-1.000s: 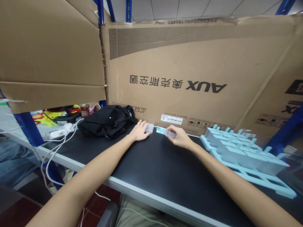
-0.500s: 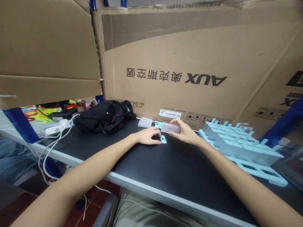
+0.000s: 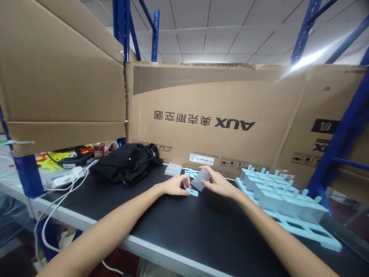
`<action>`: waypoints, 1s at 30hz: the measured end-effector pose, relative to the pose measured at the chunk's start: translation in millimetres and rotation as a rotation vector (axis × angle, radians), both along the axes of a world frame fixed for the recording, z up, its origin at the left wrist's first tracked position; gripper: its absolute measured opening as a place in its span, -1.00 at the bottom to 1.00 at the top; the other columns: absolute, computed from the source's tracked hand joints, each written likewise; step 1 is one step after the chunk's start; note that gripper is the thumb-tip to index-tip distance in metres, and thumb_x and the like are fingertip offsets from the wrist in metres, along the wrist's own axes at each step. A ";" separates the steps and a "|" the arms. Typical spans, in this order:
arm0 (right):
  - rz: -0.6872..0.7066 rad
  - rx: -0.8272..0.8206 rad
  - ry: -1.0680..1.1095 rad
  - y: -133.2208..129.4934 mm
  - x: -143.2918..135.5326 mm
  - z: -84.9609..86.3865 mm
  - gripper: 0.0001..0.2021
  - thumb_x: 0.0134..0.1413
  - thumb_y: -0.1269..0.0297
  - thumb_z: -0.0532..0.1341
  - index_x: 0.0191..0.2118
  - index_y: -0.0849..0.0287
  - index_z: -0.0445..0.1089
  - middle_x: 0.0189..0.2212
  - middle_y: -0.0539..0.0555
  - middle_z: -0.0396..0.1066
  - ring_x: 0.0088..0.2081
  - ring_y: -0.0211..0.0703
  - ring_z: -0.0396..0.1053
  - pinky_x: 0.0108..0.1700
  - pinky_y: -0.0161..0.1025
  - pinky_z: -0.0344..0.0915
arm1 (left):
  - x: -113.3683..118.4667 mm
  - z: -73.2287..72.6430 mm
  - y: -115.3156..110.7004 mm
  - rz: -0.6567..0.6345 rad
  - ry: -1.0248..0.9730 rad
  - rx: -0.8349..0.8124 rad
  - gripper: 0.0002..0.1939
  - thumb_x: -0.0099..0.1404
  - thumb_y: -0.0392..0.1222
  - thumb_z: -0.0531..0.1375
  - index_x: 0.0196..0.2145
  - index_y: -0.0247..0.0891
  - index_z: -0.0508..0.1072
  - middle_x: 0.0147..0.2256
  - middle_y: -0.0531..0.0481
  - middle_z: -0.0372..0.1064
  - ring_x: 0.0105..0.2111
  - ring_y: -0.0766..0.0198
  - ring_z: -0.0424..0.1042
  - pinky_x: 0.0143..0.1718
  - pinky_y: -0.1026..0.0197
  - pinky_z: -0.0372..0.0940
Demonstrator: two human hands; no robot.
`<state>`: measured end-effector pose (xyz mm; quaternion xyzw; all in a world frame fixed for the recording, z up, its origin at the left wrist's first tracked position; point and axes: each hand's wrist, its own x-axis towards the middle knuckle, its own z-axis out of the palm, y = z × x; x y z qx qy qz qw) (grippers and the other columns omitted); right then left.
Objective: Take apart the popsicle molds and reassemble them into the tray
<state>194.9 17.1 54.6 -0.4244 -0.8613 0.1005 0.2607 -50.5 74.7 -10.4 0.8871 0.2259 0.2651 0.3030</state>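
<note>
Near the middle of the black table top, my left hand (image 3: 176, 185) pinches the end of a small light blue slotted piece (image 3: 192, 192) between thumb and fingers. Just to its right, my right hand (image 3: 216, 182) grips a translucent plastic case (image 3: 201, 179), which is tilted above the table. Several thin light blue pieces (image 3: 190, 172) lie behind the hands. A second translucent case (image 3: 173, 169) rests farther back, left of them.
On the right stands a light blue mold set (image 3: 284, 198) with upright sticks on a rack. A black bag (image 3: 125, 163) lies at the left, beside white cables (image 3: 65, 188). Behind the table rises a large cardboard panel (image 3: 201, 96).
The view has tipped upward, showing more ceiling. The case in my right hand has gone from nearly level to tilted, and the blue piece by my left hand has turned more sideways.
</note>
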 end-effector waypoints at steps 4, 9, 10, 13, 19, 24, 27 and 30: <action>0.062 0.027 -0.048 3.4 -5.2 -7.8 -0.43 0.08 0.25 0.18 0.23 0.19 0.16 -0.03 0.20 0.41 -0.21 -0.08 0.41 -0.16 -0.14 0.35 | -1.2 -2.3 1.8 0.001 -0.072 -0.125 -0.54 0.02 -0.18 0.42 -0.21 -0.24 0.28 -0.22 -0.08 0.50 -0.28 0.27 0.44 -0.24 0.21 0.28; 0.084 -0.031 -0.010 11.2 -14.4 -23.8 -0.40 0.14 0.19 0.18 0.29 0.16 0.11 -0.16 0.16 0.47 -0.33 -0.13 0.43 -0.28 -0.17 0.41 | -3.1 -7.6 10.4 -0.046 -0.140 -0.245 -0.44 -0.04 -0.16 0.46 -0.18 -0.24 0.25 -0.27 -0.03 0.44 -0.28 0.28 0.46 -0.15 0.13 0.32; 0.106 -0.027 0.018 11.2 -16.4 -26.5 -0.43 0.15 0.19 0.17 0.27 0.14 0.13 -0.13 0.16 0.46 -0.31 -0.13 0.44 -0.26 -0.17 0.42 | -3.3 -8.6 11.2 -0.050 -0.151 -0.265 -0.43 -0.05 -0.15 0.46 -0.18 -0.24 0.25 -0.30 -0.01 0.42 -0.28 0.28 0.46 -0.14 0.12 0.33; 0.164 0.001 0.081 10.0 -20.7 -32.3 -0.46 0.17 0.20 0.16 0.27 0.11 0.15 -0.07 0.17 0.45 -0.27 -0.15 0.45 -0.20 -0.15 0.46 | -3.3 -10.1 11.6 -0.024 -0.155 -0.272 -0.41 -0.09 -0.11 0.48 -0.19 -0.26 0.28 -0.35 0.03 0.38 -0.31 0.27 0.45 -0.15 0.08 0.36; 0.194 -0.003 0.122 10.7 -18.3 -36.8 -0.46 0.16 0.23 0.19 0.26 0.11 0.18 -0.12 0.15 0.47 -0.30 -0.17 0.47 -0.21 -0.16 0.49 | -1.8 -7.4 9.7 -0.007 -0.126 -0.213 -0.44 -0.10 -0.06 0.48 -0.23 -0.28 0.32 -0.35 0.02 0.38 -0.32 0.26 0.45 -0.18 0.10 0.39; 0.184 -0.046 0.212 7.8 -18.4 -42.4 -0.46 0.12 0.21 0.23 0.23 0.09 0.21 -0.18 0.11 0.48 -0.31 -0.18 0.48 -0.19 -0.15 0.49 | -0.3 -6.5 5.4 0.002 -0.092 -0.147 -0.46 -0.04 -0.06 0.46 -0.17 -0.26 0.34 -0.26 -0.04 0.41 -0.22 0.21 0.45 -0.13 0.10 0.35; 0.190 -0.132 0.311 9.4 -17.6 -44.3 -0.46 0.09 0.16 0.27 0.19 0.08 0.21 -0.18 0.10 0.47 -0.28 -0.16 0.49 -0.18 -0.15 0.49 | 0.0 -6.7 5.2 -0.002 -0.138 -0.234 -0.45 -0.02 -0.12 0.45 -0.12 -0.25 0.33 -0.21 -0.07 0.43 -0.18 0.18 0.47 -0.11 0.10 0.33; 0.156 -0.183 0.459 19.7 -10.6 -43.6 -0.52 0.14 0.06 0.23 0.13 0.10 0.23 -0.08 0.13 0.45 -0.17 -0.13 0.48 -0.13 -0.14 0.46 | -3.4 -4.1 8.5 0.038 -0.302 -0.381 -0.46 0.01 -0.16 0.42 -0.12 -0.23 0.27 -0.27 -0.02 0.46 -0.24 0.22 0.49 -0.12 0.11 0.32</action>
